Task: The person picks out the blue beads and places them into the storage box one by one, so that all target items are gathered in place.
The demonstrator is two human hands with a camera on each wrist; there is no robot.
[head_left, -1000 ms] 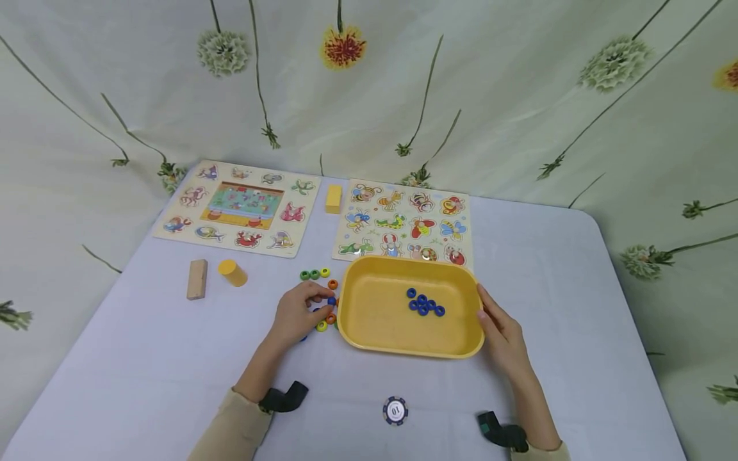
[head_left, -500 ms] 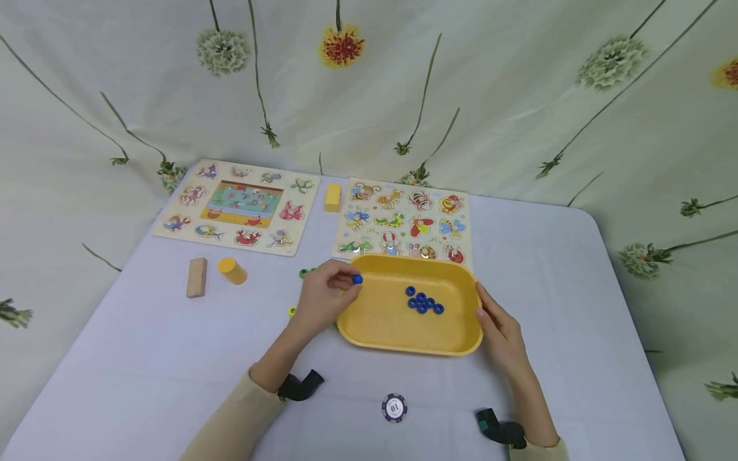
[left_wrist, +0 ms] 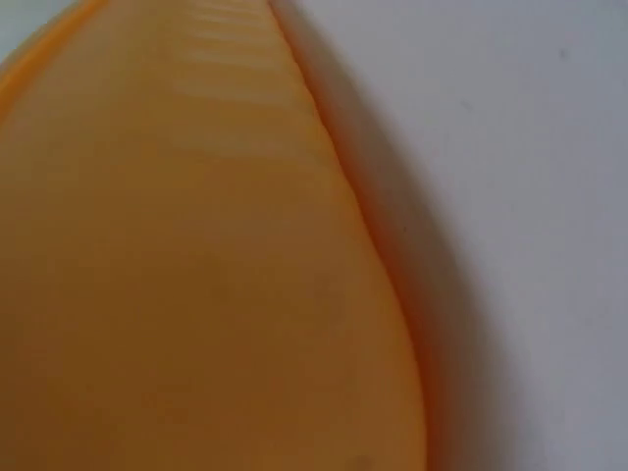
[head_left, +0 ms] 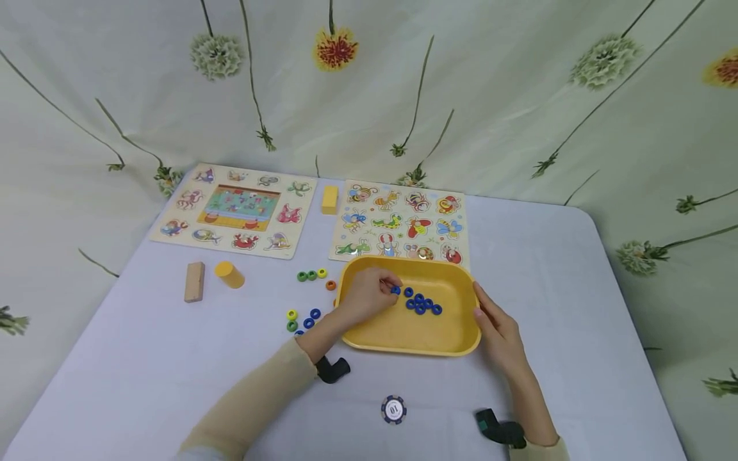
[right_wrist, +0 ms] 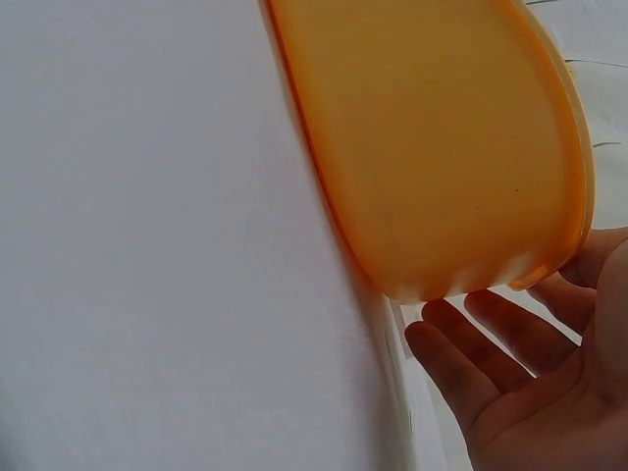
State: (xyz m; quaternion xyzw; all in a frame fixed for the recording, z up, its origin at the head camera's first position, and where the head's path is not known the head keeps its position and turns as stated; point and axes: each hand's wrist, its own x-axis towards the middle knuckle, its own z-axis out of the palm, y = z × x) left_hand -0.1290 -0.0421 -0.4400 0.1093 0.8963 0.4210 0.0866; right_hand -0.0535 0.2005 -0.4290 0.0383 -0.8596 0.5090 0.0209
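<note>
In the head view my left hand (head_left: 369,296) reaches over the left part of a yellow tray (head_left: 380,336), pinching a blue bead (head_left: 395,290) between thumb and fingertips. Several more blue beads (head_left: 419,299) lie on the tray floor just right of it. My right hand (head_left: 501,336) holds the tray's right end, thumb at the rim. In the right wrist view, fingers (right_wrist: 491,353) of that hand lie along the tray's outer end wall (right_wrist: 442,226). Only the tray's outer side (left_wrist: 226,275) fills the left wrist view; the left hand is hidden there.
Left of the tray lie loose green (head_left: 312,275), yellow (head_left: 292,314), orange (head_left: 330,285) and blue beads (head_left: 315,313). Two picture puzzle boards (head_left: 242,240) (head_left: 403,221) lie behind. A wooden block (head_left: 194,282), yellow cylinder (head_left: 229,274), yellow block (head_left: 330,200) and poker chip (head_left: 394,410) surround it.
My left hand has carried a blue bead from the loose beads on the left, across the tray's rim, to beside the blue beads inside. The right hand stays at the tray's right end.
</note>
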